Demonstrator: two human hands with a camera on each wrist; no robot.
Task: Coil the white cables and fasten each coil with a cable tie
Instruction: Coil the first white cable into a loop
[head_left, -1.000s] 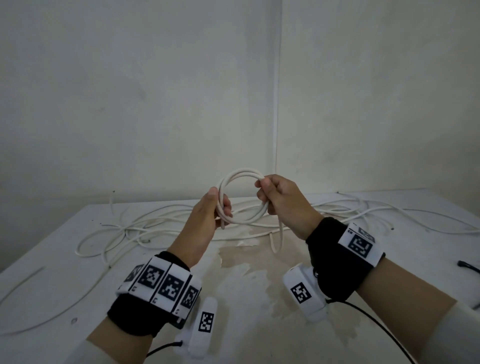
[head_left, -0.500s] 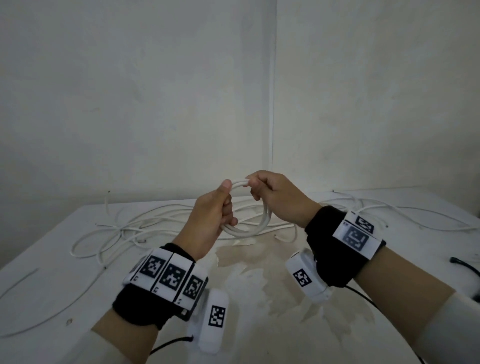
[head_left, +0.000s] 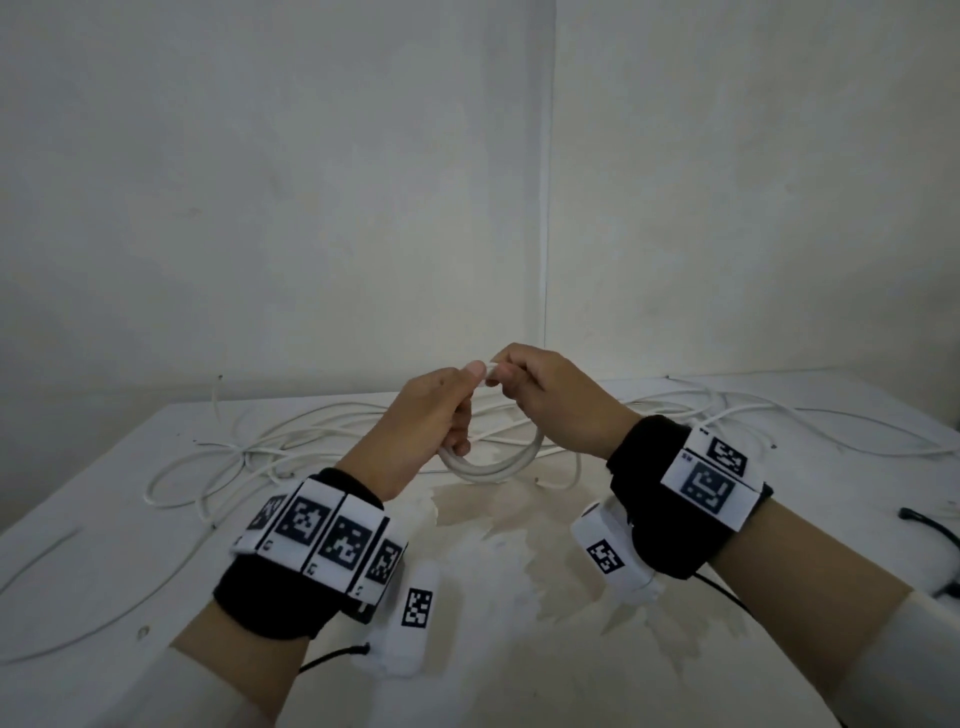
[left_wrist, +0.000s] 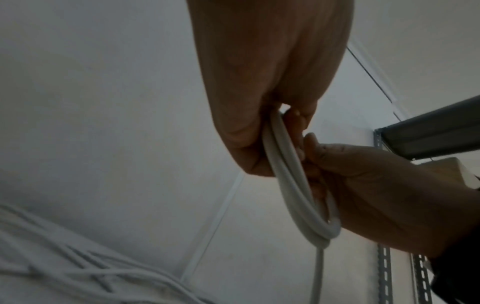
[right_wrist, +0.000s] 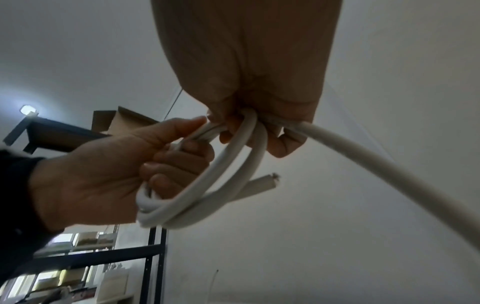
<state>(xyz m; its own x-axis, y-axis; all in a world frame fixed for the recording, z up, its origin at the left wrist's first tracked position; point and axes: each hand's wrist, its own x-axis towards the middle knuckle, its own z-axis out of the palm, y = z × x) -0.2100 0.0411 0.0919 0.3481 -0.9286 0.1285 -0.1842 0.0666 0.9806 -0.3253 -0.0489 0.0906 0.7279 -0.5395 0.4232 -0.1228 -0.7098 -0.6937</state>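
Counter (head_left: 130, 519) carries loose white cables (head_left: 270, 441). Our coil (head_left: 493, 465) hangs above it, lower than a second ago, another loop laid on. Left hand (head_left: 426, 415) and right hand (head_left: 550, 400) both curl tight round it; winding continues.

We note a white cable coil (head_left: 493, 465), white tabletop (head_left: 156, 545) with a tan stain (head_left: 519, 525), and black wristbands (head_left: 280, 597) bearing black-and-white square markers.

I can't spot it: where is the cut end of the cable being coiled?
In the right wrist view, the cut end sticks out right of the coil, below the right hand.
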